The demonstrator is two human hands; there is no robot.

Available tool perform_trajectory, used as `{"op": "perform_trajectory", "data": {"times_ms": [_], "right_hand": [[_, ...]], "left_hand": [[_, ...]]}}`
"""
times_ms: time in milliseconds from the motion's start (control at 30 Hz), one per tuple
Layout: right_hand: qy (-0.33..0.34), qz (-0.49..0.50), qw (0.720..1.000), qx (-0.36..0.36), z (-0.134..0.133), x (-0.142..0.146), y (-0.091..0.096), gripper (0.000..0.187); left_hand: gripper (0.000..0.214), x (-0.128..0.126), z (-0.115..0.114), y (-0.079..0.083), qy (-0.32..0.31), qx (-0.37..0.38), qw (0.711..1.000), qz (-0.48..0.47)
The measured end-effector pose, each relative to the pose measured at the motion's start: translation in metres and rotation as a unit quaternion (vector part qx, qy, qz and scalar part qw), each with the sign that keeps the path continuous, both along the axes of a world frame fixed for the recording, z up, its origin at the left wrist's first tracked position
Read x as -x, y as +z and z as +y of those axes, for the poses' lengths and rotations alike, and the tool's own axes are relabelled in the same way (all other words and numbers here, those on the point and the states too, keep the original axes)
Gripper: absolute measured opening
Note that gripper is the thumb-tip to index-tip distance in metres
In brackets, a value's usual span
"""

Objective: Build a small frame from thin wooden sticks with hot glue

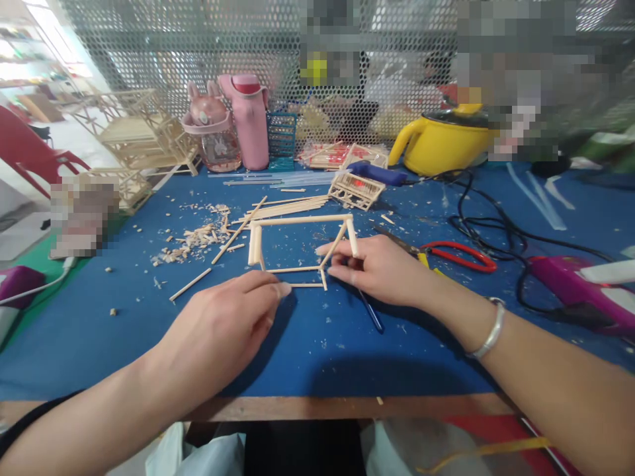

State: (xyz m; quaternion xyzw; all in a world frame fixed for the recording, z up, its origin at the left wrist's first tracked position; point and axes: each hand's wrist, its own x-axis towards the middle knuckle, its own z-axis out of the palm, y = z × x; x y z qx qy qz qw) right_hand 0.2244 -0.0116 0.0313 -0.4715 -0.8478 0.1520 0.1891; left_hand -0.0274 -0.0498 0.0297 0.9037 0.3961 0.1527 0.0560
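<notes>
Pale wooden frame [302, 220] on a blue mat [297, 344]
Loose sticks [290, 209] match its creamy tan; the flask [251, 129] is pink, the kettle [446, 144] yellow with a black lid [441, 118], the tool handles [489, 262] red, 1 glue gun [378, 174] blue, the corded device [560, 279] purple and white; the grey mesh [159, 49] is dotted with holes, the bracelet [495, 329] silver.

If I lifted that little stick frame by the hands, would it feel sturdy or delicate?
The stick frame is probably light, being just slim sticks around open gaps. It may keep its shape, since its sticks look joined at the corners. A hard squeeze might snap the thinner lower stick.
</notes>
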Motion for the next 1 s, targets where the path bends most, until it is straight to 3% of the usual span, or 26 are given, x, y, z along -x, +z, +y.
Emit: {"op": "perform_trajectory", "data": {"times_ms": [133, 200, 267, 367, 533, 700, 867, 1000], "right_hand": [[-0.042, 0.005, 0.999, -0.021, -0.001, -0.01, 0.011, 0.022], [-0.019, -0.025, 0.999, -0.03, -0.003, -0.014, 0.017, 0.02], [0.04, -0.056, 0.997, -0.017, -0.007, -0.013, 0.02, 0.019], [0.095, -0.073, 0.992, -0.031, -0.016, -0.001, 0.017, 0.017], [0.042, -0.121, 0.983, -0.129, -0.024, 0.027, -0.006, 0.024], [0.03, -0.116, 0.985, -0.122, -0.024, 0.034, -0.017, 0.023], [0.032, -0.12, 0.985, -0.12, -0.022, 0.032, -0.016, 0.023], [0.036, -0.157, 0.977, -0.142, -0.024, 0.032, -0.013, 0.024]], "left_hand": [[0.027, 0.035, -0.004, 0.008, 0.091, 0.047, 0.995, -0.003], [0.025, 0.046, 0.001, 0.012, 0.127, 0.062, 0.99, 0.015], [0.024, 0.05, 0.007, 0.015, 0.116, 0.073, 0.99, 0.019], [0.021, 0.042, 0.015, 0.015, 0.062, 0.081, 0.995, 0.007], [0.023, 0.018, 0.021, 0.007, 0.014, 0.066, 0.998, 0.015], [0.02, 0.013, 0.022, 0.001, 0.017, 0.095, 0.995, -0.02], [0.028, 0.016, 0.029, 0.006, 0.13, 0.073, 0.983, -0.103], [0.024, 0.01, 0.047, 0.006, 0.063, 0.139, 0.985, -0.077]]}}
